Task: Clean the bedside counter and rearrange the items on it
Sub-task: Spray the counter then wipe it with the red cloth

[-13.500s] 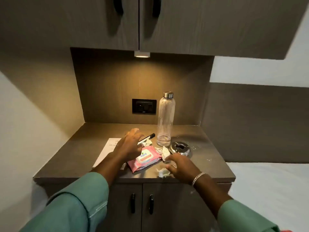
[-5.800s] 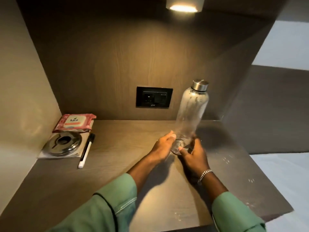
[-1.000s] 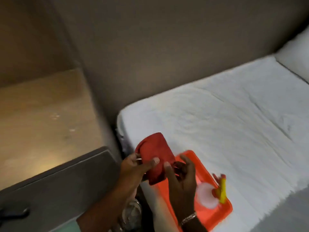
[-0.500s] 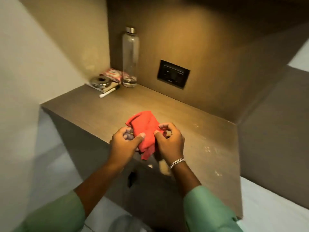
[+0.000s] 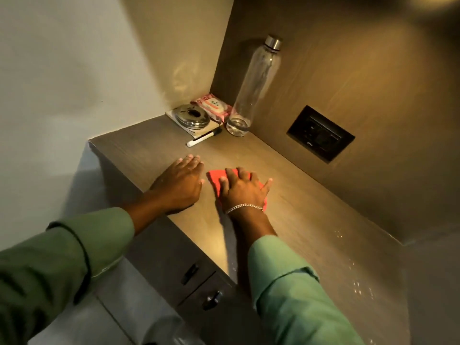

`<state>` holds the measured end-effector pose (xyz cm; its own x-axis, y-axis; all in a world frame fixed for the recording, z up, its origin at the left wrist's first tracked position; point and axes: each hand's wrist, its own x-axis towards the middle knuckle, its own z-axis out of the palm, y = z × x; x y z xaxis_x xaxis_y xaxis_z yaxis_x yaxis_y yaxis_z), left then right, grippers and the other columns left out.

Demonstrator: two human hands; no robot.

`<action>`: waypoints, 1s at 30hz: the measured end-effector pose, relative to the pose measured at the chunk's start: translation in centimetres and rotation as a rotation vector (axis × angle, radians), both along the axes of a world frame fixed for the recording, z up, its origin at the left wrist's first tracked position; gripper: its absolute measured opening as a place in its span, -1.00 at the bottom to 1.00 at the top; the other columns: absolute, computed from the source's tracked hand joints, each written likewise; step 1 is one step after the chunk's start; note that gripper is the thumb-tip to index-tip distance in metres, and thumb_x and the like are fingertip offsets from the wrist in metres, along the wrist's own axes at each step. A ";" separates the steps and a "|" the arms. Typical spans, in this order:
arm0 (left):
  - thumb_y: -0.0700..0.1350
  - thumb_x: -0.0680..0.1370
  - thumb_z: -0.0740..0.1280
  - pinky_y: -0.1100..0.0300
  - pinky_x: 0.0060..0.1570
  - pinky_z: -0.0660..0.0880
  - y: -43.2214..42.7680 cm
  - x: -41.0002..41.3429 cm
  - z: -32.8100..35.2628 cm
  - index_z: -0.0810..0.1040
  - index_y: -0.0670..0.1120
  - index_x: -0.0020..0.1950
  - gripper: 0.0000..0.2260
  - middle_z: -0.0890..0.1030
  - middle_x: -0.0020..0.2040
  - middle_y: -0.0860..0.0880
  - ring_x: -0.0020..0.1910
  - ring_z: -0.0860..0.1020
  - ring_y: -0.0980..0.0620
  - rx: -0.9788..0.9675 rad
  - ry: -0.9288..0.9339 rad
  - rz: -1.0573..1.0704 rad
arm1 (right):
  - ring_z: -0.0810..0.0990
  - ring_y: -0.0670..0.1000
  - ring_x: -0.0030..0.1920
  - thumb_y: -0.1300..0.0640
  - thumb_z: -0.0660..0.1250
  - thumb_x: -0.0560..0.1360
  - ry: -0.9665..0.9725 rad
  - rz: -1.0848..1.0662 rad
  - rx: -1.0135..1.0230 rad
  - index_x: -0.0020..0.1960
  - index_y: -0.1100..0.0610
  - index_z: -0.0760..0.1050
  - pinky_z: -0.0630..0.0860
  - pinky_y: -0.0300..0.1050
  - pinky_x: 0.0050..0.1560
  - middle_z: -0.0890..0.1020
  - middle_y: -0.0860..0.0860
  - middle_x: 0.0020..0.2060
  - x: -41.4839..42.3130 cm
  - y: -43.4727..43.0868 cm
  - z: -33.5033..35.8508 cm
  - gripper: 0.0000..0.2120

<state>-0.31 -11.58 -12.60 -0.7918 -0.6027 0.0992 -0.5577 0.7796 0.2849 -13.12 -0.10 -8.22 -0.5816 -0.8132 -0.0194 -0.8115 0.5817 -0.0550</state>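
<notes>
Pressing flat on the counter [image 5: 306, 215], my right hand [image 5: 242, 189] lies palm-down with its fingers spread wide over the red cloth [image 5: 216, 179]. I am not gripping the cloth, only pinning it against the wood. It shows as a folded pad whose long axis runs from its free corner, which points toward the bottle [image 5: 256, 85], back under my palm toward the wrist, where a silver bracelet [image 5: 245, 207] sits. A strip of red also peeks out beside the bracelet on the side away from the bottle.

My left hand [image 5: 180, 184] rests just beside the cloth on bare wood, open, fingers together and flat, holding nothing. Its fingertips point the same way as those of the right, toward the bottle.

The bottle stands upright in the back corner, clear glass with a metal cap, a little water in its base. Touching or nearly touching its foot is a pink wipes packet [image 5: 213, 107]. On the near side of the packet lies a round steel ashtray [image 5: 192, 116], resting on a white card [image 5: 190, 129]. A marker [image 5: 204, 137] lies along the card's front edge, black cap toward the bottle, white end away from it. A black socket plate [image 5: 321, 133] is set in the back panel, well apart from the bottle. Pale specks dot the counter far from the bottle.
</notes>
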 end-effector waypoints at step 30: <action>0.38 0.48 -0.25 -0.04 0.54 -0.16 2.0 -14.4 0.1 -0.24 -0.01 0.54 -0.26 -0.18 0.60 -0.04 0.57 -0.18 0.01 -0.095 -0.185 -0.528 | 0.35 0.09 0.41 -0.33 -0.11 0.49 0.053 -0.416 -0.071 0.36 -0.22 0.34 0.13 0.35 0.39 0.37 -0.10 0.45 -6.2 20.3 -0.7 -0.47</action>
